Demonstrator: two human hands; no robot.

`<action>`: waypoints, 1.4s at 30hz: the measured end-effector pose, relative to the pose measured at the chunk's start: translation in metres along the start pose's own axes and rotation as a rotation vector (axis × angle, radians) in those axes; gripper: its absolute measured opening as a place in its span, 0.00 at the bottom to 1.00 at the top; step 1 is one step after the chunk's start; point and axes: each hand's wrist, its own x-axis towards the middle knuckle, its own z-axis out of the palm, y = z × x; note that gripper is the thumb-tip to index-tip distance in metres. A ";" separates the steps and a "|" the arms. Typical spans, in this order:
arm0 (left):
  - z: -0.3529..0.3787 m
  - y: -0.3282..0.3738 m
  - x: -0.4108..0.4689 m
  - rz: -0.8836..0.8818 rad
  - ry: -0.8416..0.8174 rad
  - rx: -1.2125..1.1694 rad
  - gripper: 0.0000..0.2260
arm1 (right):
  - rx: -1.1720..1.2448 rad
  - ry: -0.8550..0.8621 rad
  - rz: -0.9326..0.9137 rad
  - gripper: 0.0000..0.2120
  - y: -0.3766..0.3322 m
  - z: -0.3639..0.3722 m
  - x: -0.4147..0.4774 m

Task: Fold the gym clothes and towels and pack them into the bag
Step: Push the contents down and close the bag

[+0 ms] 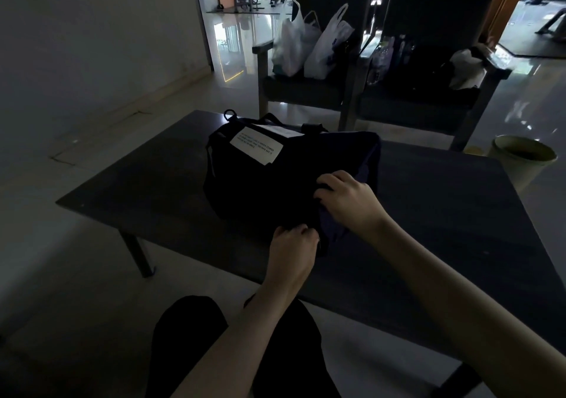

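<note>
A dark gym bag sits on a low table. At its near right end, the left hand pinches and the right hand grips dark cloth. Pulling evenly apart would likely widen the opening.

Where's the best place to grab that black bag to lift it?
Probably the strap on top of the bag, coming from above. It loops up clear of the soft, slumped body, so you can hook under it.
</note>
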 end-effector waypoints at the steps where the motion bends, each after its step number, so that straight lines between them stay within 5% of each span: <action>1: 0.004 0.003 -0.001 0.007 -0.068 0.036 0.13 | 0.012 0.005 0.021 0.08 0.000 0.000 0.001; 7: 0.036 0.012 -0.016 -0.035 -0.281 0.038 0.17 | 0.071 0.037 0.111 0.07 0.002 0.002 0.002; 24: 0.058 0.011 -0.023 -0.089 -0.288 0.148 0.14 | 0.226 0.062 0.257 0.09 0.002 0.013 -0.001; 33: 0.048 0.011 -0.019 -0.073 -0.387 0.107 0.14 | 0.248 -0.098 0.369 0.10 -0.010 -0.005 0.005; 38: 0.037 -0.002 -0.026 -0.215 -0.527 -0.182 0.21 | 0.284 -0.289 0.457 0.15 -0.018 -0.018 0.006; 42: 0.003 -0.016 -0.023 -0.378 -0.476 -0.394 0.19 | 0.332 -0.315 0.522 0.13 -0.033 -0.028 0.010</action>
